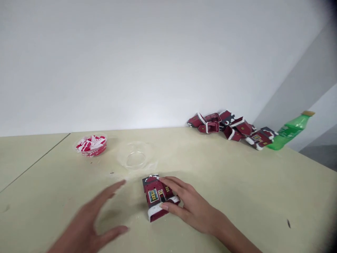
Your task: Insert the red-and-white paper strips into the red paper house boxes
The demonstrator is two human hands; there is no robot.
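A small dark-red house-shaped box (156,195) with yellow windows and white snow trim lies on the pale table (237,182) in front of me. My right hand (189,205) rests on its right side, fingers and thumb curled round it. To the left of the box, apart from it, my left hand (89,221) hovers just above the table. Its fingers are stretched out and it holds nothing.
A clear bowl (91,145) of red-and-white pieces stands at the back left, with an empty clear lid or bowl (135,156) beside it. Several more red house boxes (229,127) are piled at the back right by a green bottle (289,131). The table's right edge falls away there.
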